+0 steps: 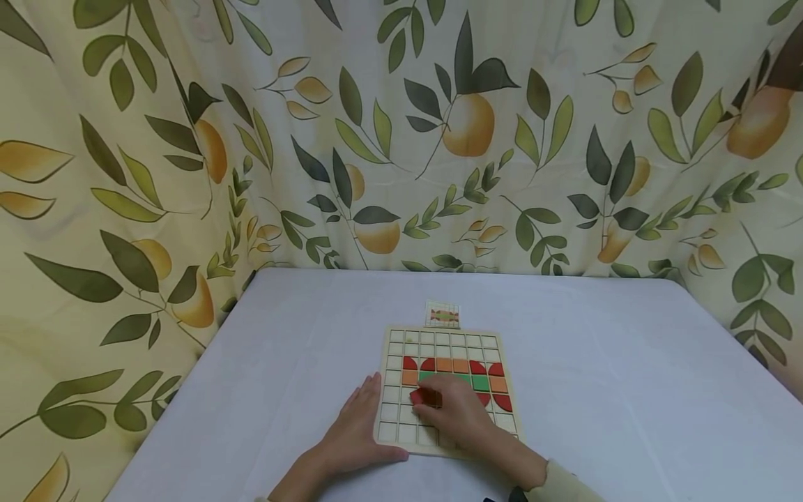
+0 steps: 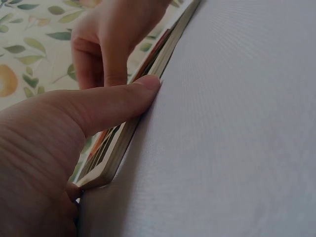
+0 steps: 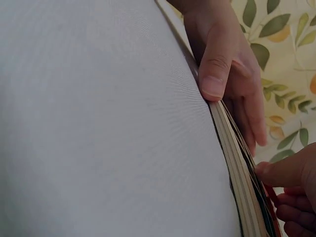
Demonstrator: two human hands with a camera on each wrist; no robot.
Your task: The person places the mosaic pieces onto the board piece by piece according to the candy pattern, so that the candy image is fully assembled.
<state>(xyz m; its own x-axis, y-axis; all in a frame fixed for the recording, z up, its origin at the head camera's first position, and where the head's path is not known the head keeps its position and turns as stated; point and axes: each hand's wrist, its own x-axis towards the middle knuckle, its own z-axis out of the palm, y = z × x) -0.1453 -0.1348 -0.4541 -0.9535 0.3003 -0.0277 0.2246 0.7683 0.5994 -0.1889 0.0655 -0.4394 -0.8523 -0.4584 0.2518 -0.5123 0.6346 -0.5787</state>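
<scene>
A square wooden grid board [image 1: 389, 434] lies on the table, with red, orange and green pieces set in its middle rows. My left hand [image 1: 356, 431] steadies the board's near left corner, fingers stretched along the left side and thumb along the near edge. Over the left part of the grid, my right hand [image 1: 461, 413] pinches a red piece [image 1: 417, 397] between thumb and fingers. The hand covers some cells and pieces under it. In the right wrist view, the right thumb and curled fingers [image 3: 291, 170] are beside the board's edge [image 3: 237, 158].
A small pattern card [image 1: 442, 315] showing a red, orange and green design lies just beyond the board's far edge. A white cloth [image 1: 301, 348] covers the table. Curtains [image 1: 401, 139] printed with leaves and fruit hang behind and at the left.
</scene>
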